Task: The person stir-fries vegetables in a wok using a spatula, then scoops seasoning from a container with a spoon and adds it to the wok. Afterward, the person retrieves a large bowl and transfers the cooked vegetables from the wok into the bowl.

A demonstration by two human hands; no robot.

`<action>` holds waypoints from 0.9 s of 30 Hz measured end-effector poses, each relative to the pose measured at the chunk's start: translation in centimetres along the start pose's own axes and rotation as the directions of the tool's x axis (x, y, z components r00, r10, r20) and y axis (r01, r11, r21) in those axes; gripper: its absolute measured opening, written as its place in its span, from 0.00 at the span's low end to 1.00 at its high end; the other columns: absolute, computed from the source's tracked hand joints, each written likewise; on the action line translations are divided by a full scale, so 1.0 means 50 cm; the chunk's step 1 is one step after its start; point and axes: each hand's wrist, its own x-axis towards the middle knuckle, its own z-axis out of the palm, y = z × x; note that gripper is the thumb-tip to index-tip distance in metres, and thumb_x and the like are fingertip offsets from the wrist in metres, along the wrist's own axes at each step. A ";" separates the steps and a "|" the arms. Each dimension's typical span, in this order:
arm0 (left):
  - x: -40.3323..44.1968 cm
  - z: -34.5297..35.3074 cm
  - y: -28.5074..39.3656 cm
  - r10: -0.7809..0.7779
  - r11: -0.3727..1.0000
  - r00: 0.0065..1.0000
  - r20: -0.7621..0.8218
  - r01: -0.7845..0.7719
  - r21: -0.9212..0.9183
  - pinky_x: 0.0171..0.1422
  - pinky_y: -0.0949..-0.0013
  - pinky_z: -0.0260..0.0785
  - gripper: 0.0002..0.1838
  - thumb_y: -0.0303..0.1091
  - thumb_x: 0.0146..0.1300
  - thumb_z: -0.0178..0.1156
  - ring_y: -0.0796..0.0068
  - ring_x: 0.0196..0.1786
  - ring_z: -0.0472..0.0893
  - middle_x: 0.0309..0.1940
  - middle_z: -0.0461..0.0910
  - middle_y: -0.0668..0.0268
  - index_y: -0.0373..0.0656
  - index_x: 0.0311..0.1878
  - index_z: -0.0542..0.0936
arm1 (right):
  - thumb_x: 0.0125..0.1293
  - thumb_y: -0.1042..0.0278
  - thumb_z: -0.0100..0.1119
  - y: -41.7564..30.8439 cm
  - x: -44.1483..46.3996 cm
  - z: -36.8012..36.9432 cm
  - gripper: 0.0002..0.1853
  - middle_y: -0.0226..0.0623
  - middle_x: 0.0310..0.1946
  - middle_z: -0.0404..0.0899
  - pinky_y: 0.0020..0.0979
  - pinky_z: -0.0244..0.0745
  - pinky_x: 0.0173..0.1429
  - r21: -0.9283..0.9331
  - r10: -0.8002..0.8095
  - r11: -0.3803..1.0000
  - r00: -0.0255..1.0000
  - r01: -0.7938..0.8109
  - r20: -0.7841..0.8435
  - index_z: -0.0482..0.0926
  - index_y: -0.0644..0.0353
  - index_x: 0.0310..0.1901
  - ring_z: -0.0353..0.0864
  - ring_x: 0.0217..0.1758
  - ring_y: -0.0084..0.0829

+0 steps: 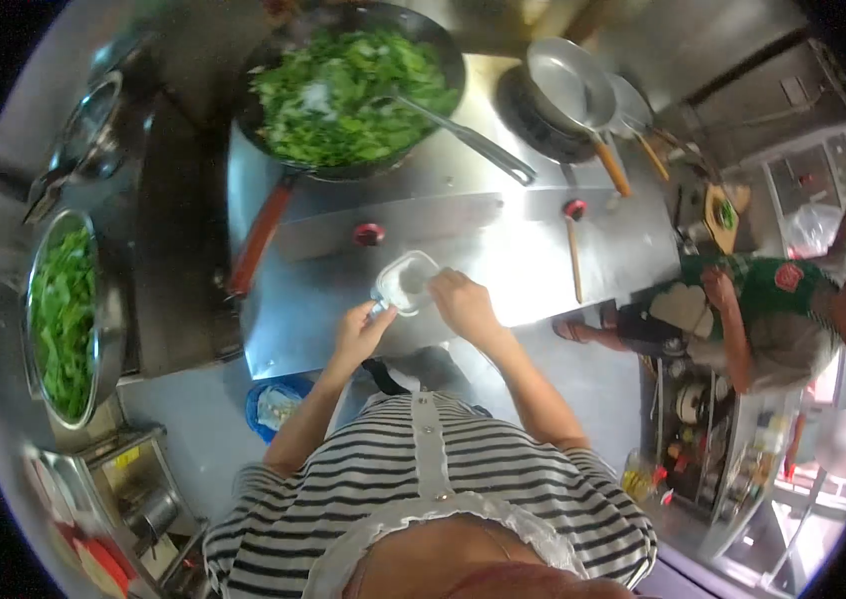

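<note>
Holding white container (pixel 406 288) over near side of steel counter (pixel 313 299), between both hands; can't tell how high above the metal. Gripped at near-left corner by left hand (pixel 355 337), thumb and fingers closed on what looks like a short handle. At opposite side, right hand (pixel 465 307), fingers bent together at the rim; can't tell whether pinching anything, tips too blurred. Key relation: container just left of right hand, ahead and right of left hand; both about equally near, weight probably on the left. Pointing: handle end back toward left palm, mouth up toward head camera. Mouth roughly square, so no clear long axis; at most, running from left palm forward and right. Well apart, ahead and slightly left: wok (pixel 455 62) full of leafy greens (pixel 353 85), with ladle (pixel 483 147) across right-hand rim, shaft angled back and right.
</note>
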 end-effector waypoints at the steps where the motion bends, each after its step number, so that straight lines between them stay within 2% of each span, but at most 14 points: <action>1: 0.012 0.036 -0.026 -0.013 0.999 0.997 0.071 0.010 0.047 0.25 0.77 0.60 0.13 0.38 0.56 0.60 0.88 0.24 0.69 0.20 0.76 0.70 0.35 0.34 0.79 | 0.54 0.65 0.56 0.013 -0.038 0.004 0.14 0.43 0.35 0.72 0.38 0.72 0.37 -0.009 0.116 0.993 0.993 -0.117 -0.033 0.73 0.57 0.43 0.74 0.37 0.42; 3: 0.036 0.111 -0.019 -0.014 0.995 0.981 0.192 -0.006 0.102 0.24 0.77 0.56 0.13 0.39 0.59 0.58 0.86 0.22 0.65 0.18 0.72 0.73 0.37 0.34 0.78 | 0.55 0.58 0.58 0.046 -0.093 -0.024 0.27 0.45 0.47 0.67 0.38 0.72 0.42 0.043 0.403 0.914 0.915 -0.403 -0.015 0.66 0.56 0.56 0.72 0.45 0.44; 5: 0.065 0.215 -0.094 0.027 0.986 0.989 0.144 -0.050 0.159 0.25 0.70 0.60 0.16 0.41 0.56 0.58 0.80 0.21 0.69 0.16 0.74 0.61 0.34 0.29 0.77 | 0.54 0.58 0.60 0.087 -0.140 -0.097 0.30 0.46 0.50 0.65 0.38 0.71 0.45 0.059 0.505 0.863 0.858 -0.502 -0.096 0.63 0.58 0.58 0.71 0.47 0.46; 8: 0.090 0.373 -0.119 -0.023 0.992 0.988 0.156 0.004 0.125 0.23 0.68 0.58 0.25 0.54 0.56 0.56 0.79 0.19 0.66 0.13 0.71 0.62 0.37 0.26 0.77 | 0.55 0.68 0.59 0.164 -0.227 -0.200 0.26 0.48 0.47 0.68 0.39 0.69 0.48 -0.070 0.538 0.802 0.768 -0.593 -0.348 0.65 0.62 0.55 0.70 0.49 0.46; 9: 0.103 0.420 -0.134 -0.011 0.996 0.983 0.185 -0.004 0.085 0.22 0.68 0.57 0.27 0.58 0.54 0.56 0.79 0.18 0.66 0.13 0.71 0.62 0.38 0.26 0.78 | 0.54 0.71 0.59 0.177 -0.251 -0.244 0.24 0.48 0.46 0.68 0.38 0.68 0.48 0.032 0.573 0.801 0.749 -0.598 -0.332 0.68 0.64 0.53 0.70 0.48 0.46; 11: 0.130 0.515 -0.169 -0.011 0.981 0.984 0.180 -0.024 0.191 0.25 0.72 0.60 0.17 0.47 0.56 0.60 0.80 0.20 0.67 0.18 0.73 0.68 0.40 0.32 0.78 | 0.54 0.74 0.57 0.211 -0.282 -0.302 0.22 0.48 0.45 0.69 0.37 0.69 0.48 0.098 0.634 0.760 0.701 -0.642 -0.326 0.68 0.68 0.51 0.72 0.45 0.44; 12: 0.136 0.537 -0.149 -0.060 0.964 0.975 0.215 0.001 0.266 0.31 0.67 0.64 0.17 0.46 0.56 0.59 0.72 0.28 0.73 0.26 0.76 0.60 0.40 0.36 0.78 | 0.54 0.74 0.57 0.251 -0.299 -0.315 0.20 0.48 0.42 0.71 0.37 0.69 0.46 -0.011 0.556 0.799 0.746 -0.601 -0.366 0.69 0.67 0.50 0.73 0.43 0.42; 14: 0.134 0.584 -0.145 0.294 0.933 0.955 0.047 -0.298 0.201 0.36 0.65 0.66 0.16 0.47 0.57 0.57 0.65 0.34 0.74 0.34 0.75 0.56 0.41 0.35 0.76 | 0.55 0.71 0.57 0.269 -0.258 -0.369 0.19 0.46 0.40 0.72 0.37 0.69 0.46 -0.023 0.511 0.834 0.788 -0.551 -0.342 0.70 0.65 0.49 0.73 0.42 0.42; 17: 0.123 0.570 -0.084 0.313 0.856 0.932 0.184 -0.361 0.371 0.40 0.65 0.66 0.14 0.44 0.59 0.54 0.61 0.37 0.73 0.35 0.73 0.56 0.41 0.33 0.75 | 0.57 0.68 0.56 0.249 -0.117 -0.415 0.18 0.46 0.39 0.72 0.37 0.68 0.46 -0.018 0.279 0.954 0.907 -0.300 -0.315 0.71 0.63 0.49 0.73 0.42 0.44; 18: 0.116 0.565 -0.100 0.309 0.858 0.937 0.163 -0.349 0.378 0.40 0.65 0.66 0.14 0.44 0.59 0.54 0.61 0.37 0.73 0.35 0.73 0.56 0.41 0.33 0.75 | 0.57 0.67 0.56 0.220 -0.055 -0.413 0.17 0.46 0.40 0.72 0.38 0.68 0.47 0.046 0.226 0.974 0.929 -0.222 -0.292 0.72 0.62 0.48 0.72 0.43 0.44; 20: 0.107 0.536 -0.152 0.360 0.869 0.933 -0.019 -0.328 0.371 0.45 0.62 0.64 0.13 0.41 0.58 0.53 0.59 0.40 0.73 0.31 0.74 0.57 0.41 0.29 0.75 | 0.59 0.66 0.54 0.193 0.065 -0.369 0.16 0.47 0.38 0.73 0.39 0.68 0.44 -0.137 -0.166 0.983 0.907 0.121 -0.386 0.71 0.63 0.47 0.73 0.43 0.44; 21: 0.105 0.480 -0.129 0.160 0.833 0.978 0.137 -0.208 0.512 0.47 0.61 0.65 0.11 0.38 0.59 0.51 0.58 0.42 0.74 0.33 0.75 0.55 0.40 0.32 0.76 | 0.59 0.64 0.54 0.171 0.115 -0.344 0.18 0.47 0.38 0.73 0.40 0.69 0.45 -0.165 -0.178 0.977 0.938 0.133 -0.298 0.69 0.62 0.50 0.72 0.45 0.44; 23: 0.059 0.360 -0.114 0.014 0.939 0.993 0.113 -0.052 0.339 0.50 0.64 0.66 0.12 0.34 0.60 0.51 0.61 0.44 0.76 0.41 0.76 0.55 0.38 0.41 0.76 | 0.59 0.63 0.54 0.142 0.201 -0.300 0.20 0.48 0.39 0.73 0.41 0.69 0.46 -0.196 -0.199 0.968 0.957 0.158 -0.212 0.68 0.61 0.52 0.72 0.47 0.44; 27: -0.060 0.085 -0.112 -0.059 0.966 0.984 -0.168 0.099 0.239 0.43 0.72 0.68 0.10 0.29 0.60 0.51 0.71 0.37 0.77 0.37 0.78 0.61 0.39 0.43 0.77 | 0.56 0.65 0.53 0.162 0.296 -0.212 0.25 0.49 0.37 0.73 0.42 0.72 0.42 -0.459 -0.021 0.886 0.995 0.065 0.100 0.63 0.57 0.57 0.76 0.40 0.46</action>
